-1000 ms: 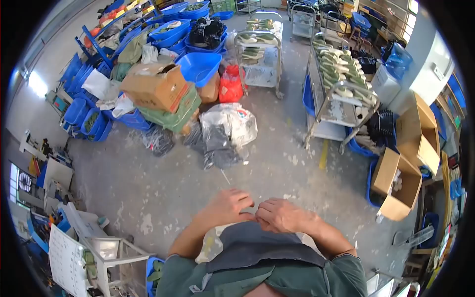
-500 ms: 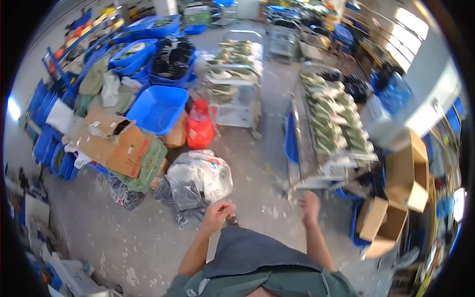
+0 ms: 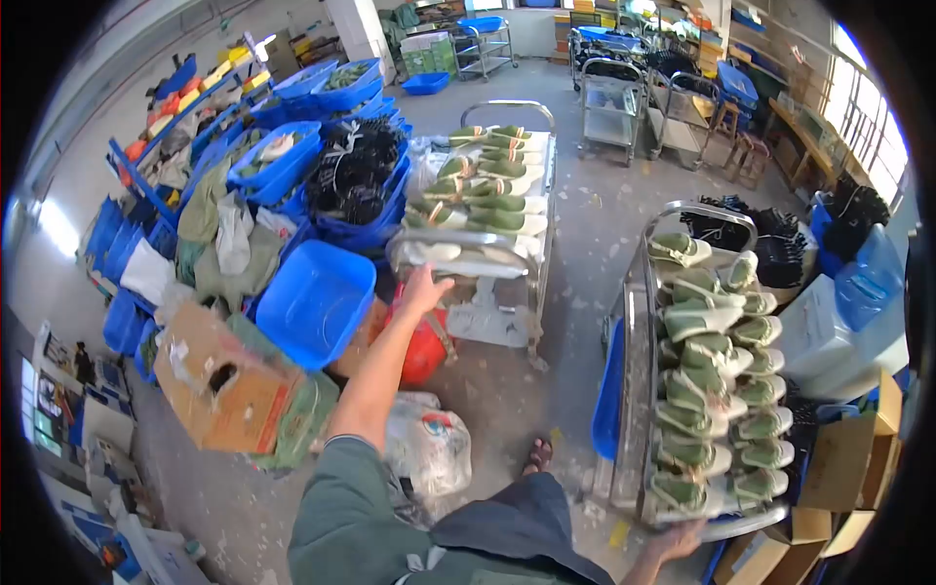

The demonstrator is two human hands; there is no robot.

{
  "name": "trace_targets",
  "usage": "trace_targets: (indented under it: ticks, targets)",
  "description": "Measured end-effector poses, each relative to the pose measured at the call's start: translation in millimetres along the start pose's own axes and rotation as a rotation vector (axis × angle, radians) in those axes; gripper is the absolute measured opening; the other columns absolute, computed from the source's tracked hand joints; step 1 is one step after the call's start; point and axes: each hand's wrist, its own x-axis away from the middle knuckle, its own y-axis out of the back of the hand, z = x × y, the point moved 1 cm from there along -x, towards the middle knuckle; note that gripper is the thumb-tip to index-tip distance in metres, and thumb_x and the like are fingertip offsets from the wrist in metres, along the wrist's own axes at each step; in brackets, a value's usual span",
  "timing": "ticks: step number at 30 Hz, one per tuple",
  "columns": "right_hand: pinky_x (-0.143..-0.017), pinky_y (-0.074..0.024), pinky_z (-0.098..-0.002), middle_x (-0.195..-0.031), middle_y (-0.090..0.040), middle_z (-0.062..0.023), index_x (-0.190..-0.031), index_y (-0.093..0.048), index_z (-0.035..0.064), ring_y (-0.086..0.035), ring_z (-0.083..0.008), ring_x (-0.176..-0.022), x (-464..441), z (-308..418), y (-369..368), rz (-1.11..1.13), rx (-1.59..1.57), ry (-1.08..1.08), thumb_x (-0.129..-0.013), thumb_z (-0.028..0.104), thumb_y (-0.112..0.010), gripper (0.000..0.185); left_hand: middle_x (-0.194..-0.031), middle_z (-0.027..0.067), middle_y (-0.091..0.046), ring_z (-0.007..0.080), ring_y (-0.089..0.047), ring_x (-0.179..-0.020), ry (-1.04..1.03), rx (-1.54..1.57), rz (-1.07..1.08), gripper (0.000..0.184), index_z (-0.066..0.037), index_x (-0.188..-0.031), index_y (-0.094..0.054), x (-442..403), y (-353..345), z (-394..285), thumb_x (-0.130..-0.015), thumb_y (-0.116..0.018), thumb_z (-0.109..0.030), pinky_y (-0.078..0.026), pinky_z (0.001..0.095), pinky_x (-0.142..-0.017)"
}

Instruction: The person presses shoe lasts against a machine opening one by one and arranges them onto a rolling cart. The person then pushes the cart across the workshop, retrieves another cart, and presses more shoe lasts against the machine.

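Note:
My left hand (image 3: 426, 291) is stretched forward at the near end of a metal cart (image 3: 542, 283), just below its curved handle. Its fingers look apart; whether they touch the cart is unclear. Green-and-white shoes (image 3: 497, 216) lie in rows on that cart's top. Low on the right, my right hand (image 3: 675, 541) reaches with extended fingers to the handle (image 3: 746, 524) of a second cart, at or very close to the bar. This cart carries rows of green-and-cream shoes (image 3: 697, 366). I see nothing held in either hand.
Left of the first cart are a blue tub (image 3: 317, 302), a torn cardboard box (image 3: 219, 380) and a red bag (image 3: 421, 346). A white plastic bag (image 3: 429, 448) lies by my legs. Open cardboard boxes (image 3: 843, 468) stand on the right. More carts (image 3: 609, 107) are farther back.
I have moved forward between the carts, which now appear nearer. My left hand has extended to the first cart, and my right hand has come to the second cart's handle.

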Motion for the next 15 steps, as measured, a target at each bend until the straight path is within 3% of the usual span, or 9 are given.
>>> trace_targets:
  ticks: [1, 2, 3, 5, 6, 7, 11, 13, 15]
  targets:
    - [-0.056, -0.0446, -0.0339, -0.071, -0.055, -0.0079, -0.112, -0.064, -0.0029, -0.054, -0.0179, -0.067, -6, -22, 11, 0.059, -0.102, 0.002, -0.09, 0.045, -0.057, 0.053, -0.126, 0.0255, -0.054, 0.0382, -0.049, -0.121, -0.02, -0.091, -0.057, 0.076, 0.003, -0.13, -0.047, -39, -12, 3, -0.074, -0.076, -0.04, -0.04, 0.0425, -0.101]
    - [-0.069, -0.0467, -0.0411, -0.096, -0.055, -0.0182, -0.121, -0.058, -0.0015, -0.057, -0.0283, -0.081, 2, -4, 18, 0.04, 0.12, 0.169, -0.095, 0.039, -0.053, 0.049, -0.138, 0.0268, -0.043, 0.0377, -0.038, -0.132, -0.021, -0.179, 0.006, 0.094, 0.003, -0.139, -0.034, -69, -13, -2, -0.07, -0.078, -0.044, -0.032, 0.0418, -0.11]
    - [-0.082, -0.0487, -0.0483, -0.122, -0.055, -0.0284, -0.13, -0.051, -0.0002, -0.06, -0.0386, -0.095, 10, 14, 25, -0.017, 0.344, 0.331, -0.099, 0.034, -0.05, 0.046, -0.139, 0.0234, -0.043, 0.0358, -0.035, -0.135, -0.077, -0.419, -0.018, 0.094, 0.004, -0.135, -0.041, -91, -36, 4, -0.066, -0.079, -0.048, -0.028, 0.0411, -0.112]
    - [-0.075, -0.0472, -0.0443, -0.108, -0.055, -0.023, -0.12, -0.054, -0.0011, -0.058, -0.0331, -0.087, 19, 17, 17, -0.071, 0.34, 0.192, -0.097, 0.037, -0.052, 0.044, -0.124, 0.0215, -0.057, 0.0353, -0.049, -0.122, -0.188, -0.623, 0.165, 0.079, 0.001, -0.117, -0.059, -127, -42, 5, -0.062, -0.081, -0.051, -0.039, 0.0416, -0.103]
    - [-0.071, -0.0464, -0.0423, -0.101, -0.054, -0.0203, -0.115, -0.056, -0.0015, -0.057, -0.0304, -0.083, 18, 14, 22, -0.072, 0.292, 0.07, -0.096, 0.038, -0.053, 0.044, -0.098, 0.0176, -0.067, 0.0345, -0.062, -0.098, -0.053, -0.49, 0.315, 0.06, -0.004, -0.09, -0.068, -129, -30, 2, -0.058, -0.082, -0.053, -0.049, 0.0437, -0.085]
    - [-0.068, -0.0456, -0.0403, -0.094, -0.054, -0.0176, -0.11, -0.057, -0.002, -0.056, -0.0277, -0.078, 15, 9, 24, -0.071, 0.242, -0.043, -0.094, 0.04, -0.055, 0.044, -0.079, 0.0148, -0.067, 0.0349, -0.064, -0.079, -0.158, -0.447, 0.178, 0.053, -0.006, -0.078, -0.067, -130, -31, 4, -0.058, -0.083, -0.052, -0.05, 0.0461, -0.07]
    - [-0.054, -0.0425, -0.0323, -0.066, -0.053, -0.0068, -0.089, -0.063, -0.0038, -0.051, -0.0168, -0.062, 8, -10, 40, -0.089, 0.104, -0.32, -0.09, 0.046, -0.06, 0.05, -0.086, 0.0151, -0.067, 0.0342, -0.063, -0.087, -0.129, -0.477, 0.179, 0.051, -0.006, -0.082, -0.067, -112, -40, -26, -0.061, -0.081, -0.051, -0.048, 0.0455, -0.079]
    - [-0.053, -0.0422, -0.0321, -0.063, -0.051, -0.0063, -0.07, -0.052, 0.0021, -0.05, -0.0166, -0.058, 15, 12, 16, -0.107, 0.057, -0.246, -0.088, 0.046, -0.063, 0.049, -0.093, 0.0157, -0.067, 0.0339, -0.062, -0.094, -0.13, -0.404, 0.187, 0.052, -0.007, -0.089, -0.067, -99, -46, -54, -0.064, -0.079, -0.05, -0.046, 0.0454, -0.084]
    - [-0.049, -0.0393, -0.028, -0.058, -0.048, -0.0054, -0.068, -0.045, 0.0066, -0.047, -0.0148, -0.053, 24, 40, -4, -0.138, 0.122, -0.197, -0.091, 0.041, -0.062, 0.044, -0.099, 0.016, -0.065, 0.0336, -0.059, -0.101, -0.165, -0.292, 0.165, 0.053, -0.007, -0.099, -0.066, -74, -55, -78, -0.068, -0.077, -0.049, -0.043, 0.045, -0.09]
